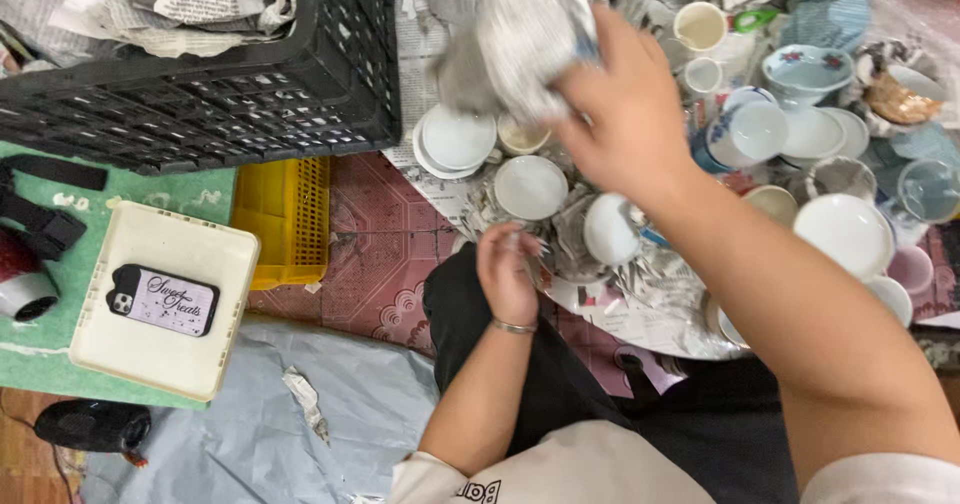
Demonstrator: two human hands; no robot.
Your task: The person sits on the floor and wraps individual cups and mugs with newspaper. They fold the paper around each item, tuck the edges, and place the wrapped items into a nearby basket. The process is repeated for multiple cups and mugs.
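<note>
My right hand (625, 104) is raised over the floor, gripping a bundle wrapped in newspaper (520, 39), blurred by motion, close to the black plastic crate (250, 94). My left hand (508, 269), with a bracelet on the wrist, rests low by my knee; its fingers are curled on crumpled newspaper (570, 234) among the dishes. Below the hands lie white saucers (455, 139), a white bowl (530, 186) and several cups on sheets of newspaper.
The crate holds crumpled newspaper. A yellow crate (285, 214) lies beside it. At left a cream lid (160, 299) carries a phone (163, 300). More bowls, cups and a patterned bowl (805, 69) crowd the right. Grey sheeting (270, 414) covers the near floor.
</note>
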